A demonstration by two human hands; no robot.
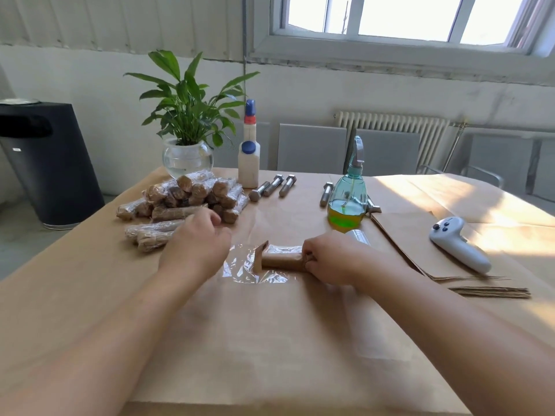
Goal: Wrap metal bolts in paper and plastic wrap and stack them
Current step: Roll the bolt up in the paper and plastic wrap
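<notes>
On the paper-covered table (90, 295), centre of the head view, we note a paper-wrapped bolt (280, 259) lying crosswise on a sheet of plastic wrap (243, 267) that is spread flat and crinkled beneath and to the left of it. Our right hand (333, 259) grips the right end of the wrapped bolt, fingers curled around it; a flap of paper stands up at the bolt's left end. Our left hand (195, 244) hovers at the left edge of the plastic wrap with fingers loosely curled, and we cannot tell whether they pinch the film's edge. Just behind the right hand, the end of a roll of plastic wrap (359, 236) shows. To the far left sits the stack of wrapped bolts (192, 195), piled in layers, with a few more wrapped bolts lying singly near the left hand. Bare bolts (274, 186) lie in a row of three beside a white bottle (248, 166); another bare bolt (326, 193) lies next to a green spray bottle (348, 199). Sheets of brown paper (444, 265) are stacked at the right, with a white controller (456, 243) resting on them. A potted plant (189, 139) in a glass bowl stands at the table's far edge.
</notes>
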